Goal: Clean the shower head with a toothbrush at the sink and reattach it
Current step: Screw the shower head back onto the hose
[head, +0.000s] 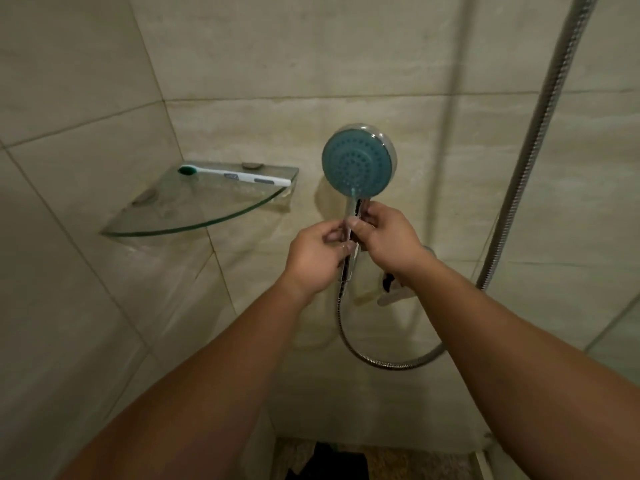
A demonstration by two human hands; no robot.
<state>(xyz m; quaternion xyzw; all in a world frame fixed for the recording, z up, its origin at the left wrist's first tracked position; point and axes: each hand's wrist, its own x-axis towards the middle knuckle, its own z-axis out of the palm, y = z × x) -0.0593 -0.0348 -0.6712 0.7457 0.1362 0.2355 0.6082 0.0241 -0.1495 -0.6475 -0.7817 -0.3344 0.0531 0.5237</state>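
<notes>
A shower head (356,161) with a round blue-grey face and a chrome handle stands upright against the tiled wall, its face turned toward me. My left hand (313,259) grips the handle from the left, lower down. My right hand (384,237) pinches the handle from the right, just below the face. A metal hose (381,360) loops down from the handle's bottom end and rises along the right wall. A white toothbrush (235,175) with green bristles lies on a glass corner shelf (194,216) to the left of the shower head.
Beige wall tiles surround the corner. A chrome mixer fitting (394,296) shows partly behind my right wrist. A glass panel edge (613,327) stands at the far right. The floor and something dark (329,462) show at the bottom.
</notes>
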